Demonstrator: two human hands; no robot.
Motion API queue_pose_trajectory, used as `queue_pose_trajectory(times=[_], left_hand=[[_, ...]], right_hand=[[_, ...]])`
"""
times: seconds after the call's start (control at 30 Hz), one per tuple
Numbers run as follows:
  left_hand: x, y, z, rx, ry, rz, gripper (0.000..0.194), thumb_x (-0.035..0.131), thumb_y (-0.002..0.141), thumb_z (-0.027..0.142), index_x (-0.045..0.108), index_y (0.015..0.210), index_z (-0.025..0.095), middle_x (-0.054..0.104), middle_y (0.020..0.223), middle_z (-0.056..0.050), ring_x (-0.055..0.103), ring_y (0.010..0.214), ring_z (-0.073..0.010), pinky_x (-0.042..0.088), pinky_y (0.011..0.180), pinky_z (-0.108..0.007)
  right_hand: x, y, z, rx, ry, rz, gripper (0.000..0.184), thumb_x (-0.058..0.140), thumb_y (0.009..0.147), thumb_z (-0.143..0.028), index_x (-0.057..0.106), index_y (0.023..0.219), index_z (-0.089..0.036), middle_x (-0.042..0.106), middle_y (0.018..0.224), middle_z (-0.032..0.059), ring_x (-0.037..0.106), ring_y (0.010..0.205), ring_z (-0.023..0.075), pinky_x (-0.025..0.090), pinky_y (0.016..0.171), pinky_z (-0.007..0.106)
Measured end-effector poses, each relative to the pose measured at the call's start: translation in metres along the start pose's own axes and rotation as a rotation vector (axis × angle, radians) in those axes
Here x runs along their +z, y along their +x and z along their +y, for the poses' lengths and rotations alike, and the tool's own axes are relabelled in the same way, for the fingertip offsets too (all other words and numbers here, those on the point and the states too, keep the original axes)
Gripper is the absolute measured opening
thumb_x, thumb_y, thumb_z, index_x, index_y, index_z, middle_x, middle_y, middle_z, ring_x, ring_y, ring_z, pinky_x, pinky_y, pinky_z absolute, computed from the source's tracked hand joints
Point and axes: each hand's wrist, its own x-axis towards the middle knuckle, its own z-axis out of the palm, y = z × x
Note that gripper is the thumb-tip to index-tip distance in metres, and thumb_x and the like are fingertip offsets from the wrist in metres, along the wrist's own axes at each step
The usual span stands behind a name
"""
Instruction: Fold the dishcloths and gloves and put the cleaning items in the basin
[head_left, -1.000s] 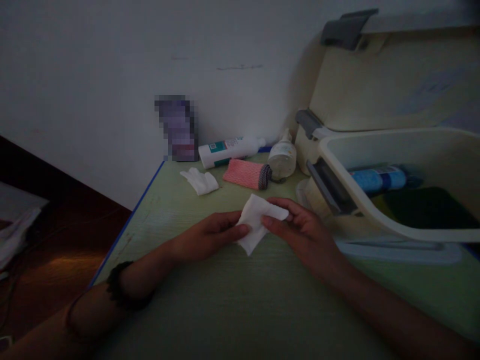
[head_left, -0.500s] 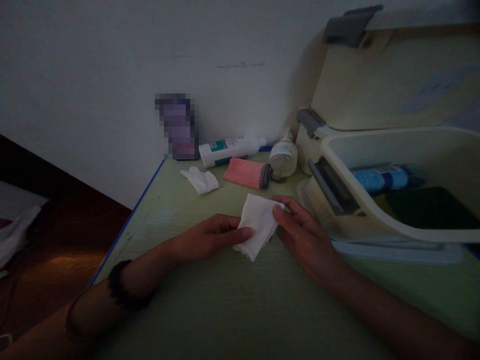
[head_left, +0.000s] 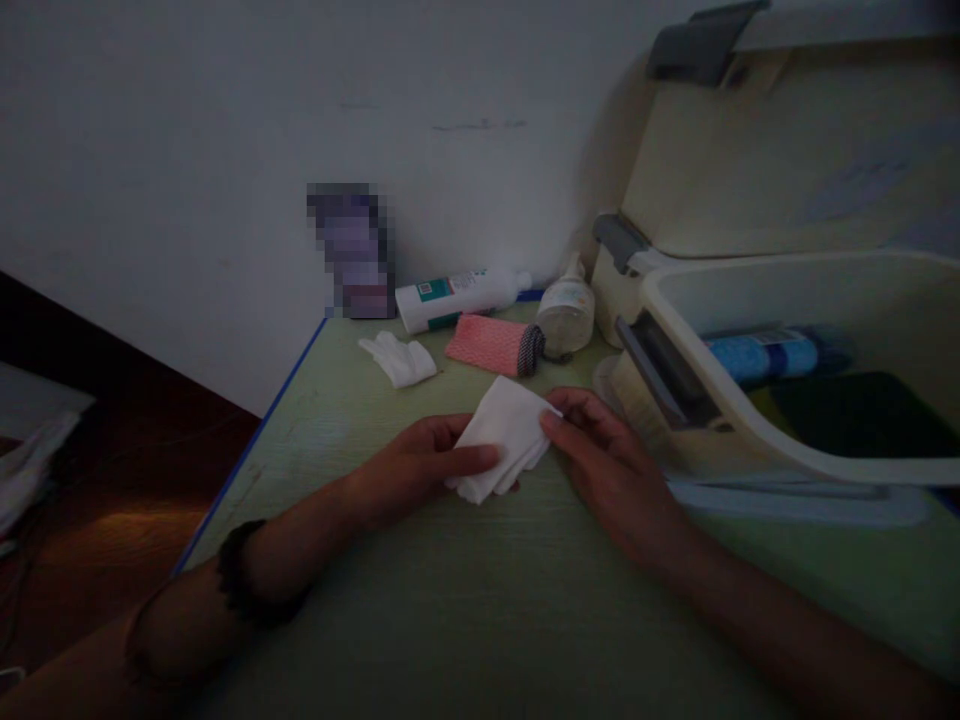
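Note:
A white folded cloth (head_left: 499, 435) is held just above the green tabletop (head_left: 465, 610) between both hands. My left hand (head_left: 420, 465) pinches its lower left side, thumb lying over the cloth. My right hand (head_left: 607, 460) grips its right edge with fingers curled. A dark band sits on my left wrist. The light is dim.
Behind the cloth lie a small white crumpled cloth (head_left: 397, 358), a pink rolled cloth (head_left: 495, 345), a white tube (head_left: 457, 298) on its side and a clear pump bottle (head_left: 566, 312). A cream plastic box (head_left: 750, 420) with its lid up stands at the right, a blue roll (head_left: 761, 355) inside.
The cloth has been folded smaller and turned flatter, drifting slightly left. Both hands kept hold of it and shifted only a little.

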Motion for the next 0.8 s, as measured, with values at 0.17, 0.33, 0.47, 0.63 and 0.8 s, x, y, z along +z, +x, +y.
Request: queue_pose_trajectory(times=[0.17, 0.33, 0.47, 0.63, 0.8], left_hand=[[-0.004, 0.001, -0.002, 0.032, 0.063, 0.097, 0.025, 0.071, 0.072, 0.024, 0.064, 0.094, 0.013, 0.067, 0.075, 0.0, 0.057, 0.062, -0.0079, 0.04, 0.059, -0.018], [-0.004, 0.002, -0.003, 0.105, 0.023, 0.13, 0.035, 0.072, 0.071, 0.021, 0.057, 0.102, 0.016, 0.068, 0.081, 0.0, 0.061, 0.064, -0.0092, 0.044, 0.061, -0.019], [-0.004, 0.002, -0.002, 0.203, -0.048, 0.086, 0.041, 0.069, 0.075, 0.021, 0.049, 0.111, 0.019, 0.071, 0.081, -0.002, 0.067, 0.068, -0.0144, 0.047, 0.062, -0.022], [-0.006, 0.0, 0.0, 0.277, -0.05, -0.014, 0.06, 0.061, 0.081, 0.021, 0.029, 0.131, 0.021, 0.071, 0.09, -0.007, 0.069, 0.077, -0.0199, 0.048, 0.069, -0.027], [-0.008, -0.003, -0.001, 0.329, 0.19, -0.035, 0.063, 0.054, 0.087, 0.023, 0.018, 0.138, 0.024, 0.069, 0.085, -0.003, 0.066, 0.083, -0.0182, 0.046, 0.076, -0.029]], right_hand=[[0.002, -0.004, -0.006, -0.119, -0.253, 0.013, 0.02, 0.054, 0.083, -0.019, 0.056, 0.1, -0.028, 0.055, 0.078, -0.0051, 0.052, 0.073, 0.01, 0.043, 0.065, 0.022], [-0.001, -0.008, -0.012, -0.251, -0.538, -0.024, 0.022, 0.05, 0.087, -0.019, 0.059, 0.107, -0.024, 0.06, 0.103, -0.0008, 0.054, 0.09, 0.0101, 0.044, 0.078, 0.022], [-0.001, -0.008, -0.012, -0.225, -0.513, -0.019, 0.024, 0.049, 0.088, -0.022, 0.058, 0.11, -0.022, 0.062, 0.107, 0.0004, 0.056, 0.094, 0.0103, 0.045, 0.08, 0.021], [0.0, -0.006, -0.012, -0.165, -0.479, -0.01, 0.023, 0.049, 0.088, -0.023, 0.061, 0.108, -0.021, 0.065, 0.104, 0.0011, 0.057, 0.098, 0.0116, 0.045, 0.082, 0.023], [-0.001, -0.006, -0.01, -0.169, -0.549, -0.078, 0.024, 0.046, 0.09, -0.022, 0.062, 0.107, -0.023, 0.062, 0.106, 0.001, 0.056, 0.097, 0.0125, 0.042, 0.087, 0.027]])
